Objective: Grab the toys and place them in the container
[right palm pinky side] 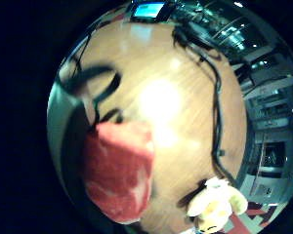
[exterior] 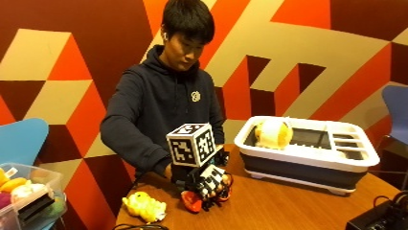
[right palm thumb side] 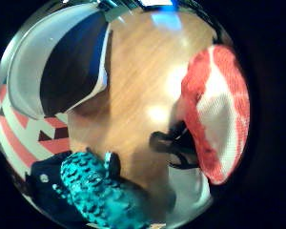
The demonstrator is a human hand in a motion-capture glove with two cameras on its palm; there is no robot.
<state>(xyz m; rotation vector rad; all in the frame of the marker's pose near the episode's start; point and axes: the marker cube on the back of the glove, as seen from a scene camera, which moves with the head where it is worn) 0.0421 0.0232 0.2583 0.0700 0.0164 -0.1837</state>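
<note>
Already one yellow plush (exterior: 274,133) sits in the white container (exterior: 357,160) at right; the gloved right hand (exterior: 205,184) grips a red steak toy (right palm pinky side: 119,170) above the table (exterior: 287,203), a yellow toy (exterior: 145,206) left nearby.

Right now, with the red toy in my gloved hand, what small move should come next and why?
Probably lift and carry it toward the container. The gloved hand grips the red toy low over the table, and the container sits apart from it, with one yellow toy inside already.
</note>
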